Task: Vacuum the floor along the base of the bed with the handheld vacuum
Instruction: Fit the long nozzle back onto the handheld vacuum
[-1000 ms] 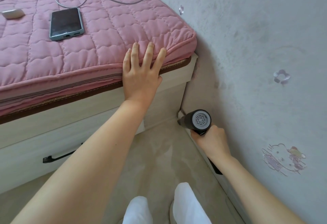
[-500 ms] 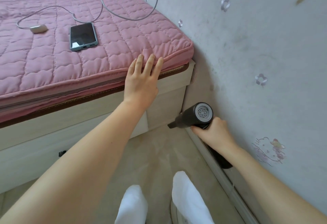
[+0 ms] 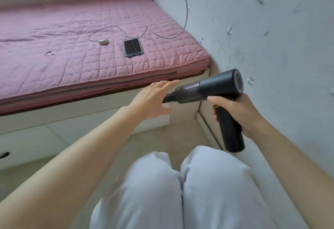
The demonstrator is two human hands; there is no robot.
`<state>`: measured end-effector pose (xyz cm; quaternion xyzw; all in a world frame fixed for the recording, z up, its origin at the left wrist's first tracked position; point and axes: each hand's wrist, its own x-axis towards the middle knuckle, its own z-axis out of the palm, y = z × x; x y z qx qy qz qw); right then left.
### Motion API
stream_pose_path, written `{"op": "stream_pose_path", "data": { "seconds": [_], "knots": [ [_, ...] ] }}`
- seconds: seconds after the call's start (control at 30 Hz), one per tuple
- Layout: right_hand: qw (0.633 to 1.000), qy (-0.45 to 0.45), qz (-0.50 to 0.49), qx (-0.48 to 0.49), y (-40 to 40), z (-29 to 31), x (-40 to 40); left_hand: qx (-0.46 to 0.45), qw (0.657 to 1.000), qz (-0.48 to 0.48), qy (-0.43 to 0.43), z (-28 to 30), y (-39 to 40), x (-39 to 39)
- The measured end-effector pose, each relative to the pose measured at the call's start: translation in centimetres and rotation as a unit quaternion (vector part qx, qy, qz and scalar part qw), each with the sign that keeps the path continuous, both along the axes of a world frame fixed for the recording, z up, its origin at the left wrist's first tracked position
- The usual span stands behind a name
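Note:
My right hand [image 3: 236, 113] grips the handle of the black handheld vacuum [image 3: 215, 89], lifted to about the height of the bed frame with its nozzle pointing left. My left hand [image 3: 153, 98] is open, fingers straight, in the air in front of the white bed base [image 3: 90, 113]; the nozzle tip sits right beside its palm. The bed's pink quilted mattress [image 3: 72, 56] fills the upper left. The beige floor [image 3: 162, 138] along the bed base shows between my arm and the wall.
A phone [image 3: 133, 47] and a charging cable [image 3: 112, 29] with a small white plug lie on the mattress. A grey wall [image 3: 271, 38] with flower stickers stands close on the right, with a white skirting board at its foot. My white-trousered knees [image 3: 180, 183] fill the bottom.
My right hand has lifted the vacuum from the floor corner up to bed-frame height. My left hand has come off the mattress edge. The view has risen and pulled back.

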<state>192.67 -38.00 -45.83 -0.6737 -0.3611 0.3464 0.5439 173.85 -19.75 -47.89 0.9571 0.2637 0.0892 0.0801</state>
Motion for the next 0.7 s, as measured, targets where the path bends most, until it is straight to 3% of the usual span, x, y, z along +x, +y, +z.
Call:
{"op": "stream_pose_path", "data": {
  "seconds": [0.1,0.23,0.33,0.47,0.57,0.7],
  "knots": [
    [0.998,0.046,0.045,0.026,-0.1,1.6,-1.8,0.006,0.997,0.02,-0.076,1.3,-2.2,-1.6],
    [0.992,0.033,0.117,0.04,0.9,3.1,-3.5,0.013,0.984,0.057,-0.166,2.3,-2.8,-3.5],
    [0.988,0.015,0.148,0.044,3.1,3.7,-4.4,0.039,0.983,0.052,-0.171,2.2,-1.2,-4.3],
    [0.988,0.065,0.139,0.015,10.7,3.0,-4.2,0.069,0.972,0.13,-0.184,1.8,4.1,-4.3],
    [0.992,0.009,0.126,0.007,17.5,2.3,-3.3,0.126,0.96,0.186,-0.165,1.9,9.2,-4.2],
    [0.994,-0.062,0.085,0.007,25.9,1.3,-2.8,0.137,0.954,0.233,-0.129,2.7,16.2,-4.0]
  ]
}}
